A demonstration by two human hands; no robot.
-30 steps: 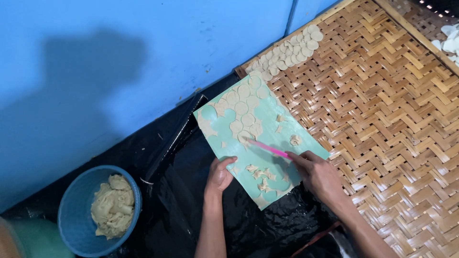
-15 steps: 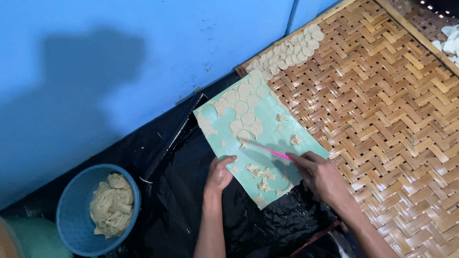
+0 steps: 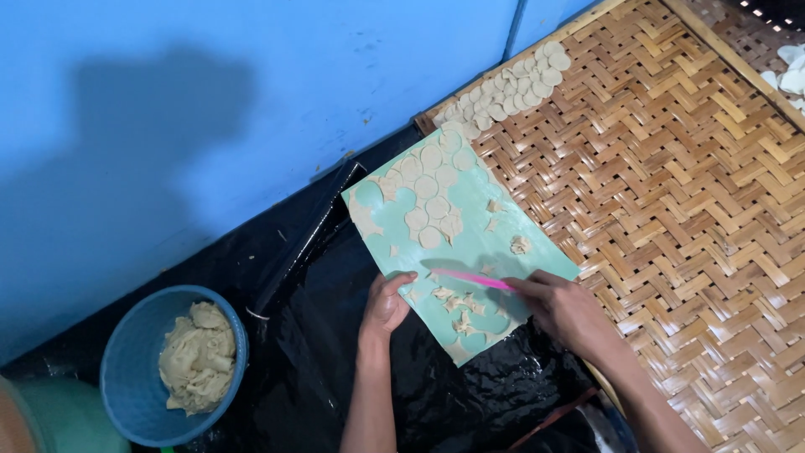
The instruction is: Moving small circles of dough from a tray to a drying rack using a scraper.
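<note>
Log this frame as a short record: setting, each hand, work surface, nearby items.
setting: floor-level spot by a blue wall, black plastic sheet underneath
left hand: resting on the near edge of the green board
right hand: holding a pink stick, tip over the board
board: round dough discs at the far end, dough scraps near the hands
woven mat: row of discs along its far edge
blue bowl: lump of dough
</note>
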